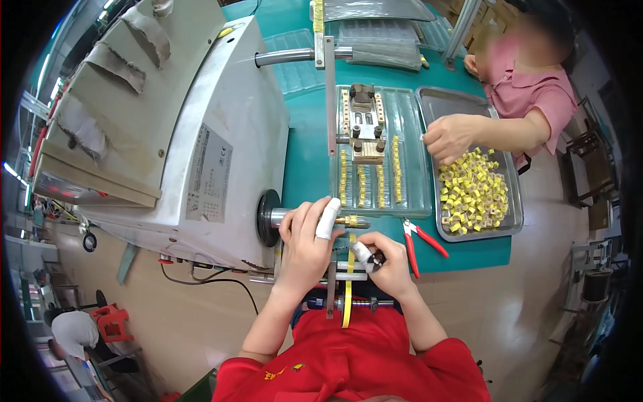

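My left hand (305,248), white wrap on one finger, curls its fingers around the metal spindle (278,218) of the grey winding machine (228,134). Yellow-wrapped work sits on the spindle's tip (355,222), just beyond my fingertips. Close by on the right, my right hand (392,264) is closed on a small dark tool (379,258); its exact kind is hidden by the fingers. White wrap covers a finger there too. A strip of yellow tape (347,305) hangs between my hands, past the metal rods, down toward my lap.
Red-handled nippers (429,240) lie at the table edge. A clear tray (422,167) carries rows of yellow parts and a metal fixture (365,124). A metal tray (516,218) holds many yellow pieces. A co-worker's hand (452,137) hovers over it. A vertical metal bar (330,100) stands ahead.
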Demonstrator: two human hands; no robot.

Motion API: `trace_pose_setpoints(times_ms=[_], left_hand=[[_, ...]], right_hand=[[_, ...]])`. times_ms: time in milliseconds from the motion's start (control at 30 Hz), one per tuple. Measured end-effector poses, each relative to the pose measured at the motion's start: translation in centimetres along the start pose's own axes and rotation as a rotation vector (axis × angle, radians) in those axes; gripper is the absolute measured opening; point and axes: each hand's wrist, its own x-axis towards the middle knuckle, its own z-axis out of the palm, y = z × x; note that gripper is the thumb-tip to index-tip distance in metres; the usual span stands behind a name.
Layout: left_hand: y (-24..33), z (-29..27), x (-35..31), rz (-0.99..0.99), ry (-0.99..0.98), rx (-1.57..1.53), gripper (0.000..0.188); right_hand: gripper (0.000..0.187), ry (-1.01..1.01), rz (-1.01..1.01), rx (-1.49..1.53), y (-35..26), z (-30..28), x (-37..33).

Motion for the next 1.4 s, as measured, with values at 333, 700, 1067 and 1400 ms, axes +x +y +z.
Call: trace_pose_setpoints(times_ms=[333, 700, 1067, 1400], left_hand=[[-0.6, 0.0, -1.3, 0.061, 0.094, -0.116, 0.044], [-0.6, 0.5, -1.1, 0.072, 0.157, -0.125, 0.047], [0.4, -0.7, 1.8, 0.109, 0.016, -0.1, 0.044], [-0.2, -2.7, 4.2, 0.008, -0.216, -0.204, 0.031]], right_hand=[[0.007, 0.176, -0.168, 0.092, 1.8, 2.2, 0.1], [0.007, 0.18, -0.031, 0.207, 2.2, 2.4, 0.4], [0.009, 0.153, 0.046, 0.18, 1.6, 2.0, 0.2], [0.023, 0.213, -0.034, -0.228, -0.6, 1.2, 0.3]])
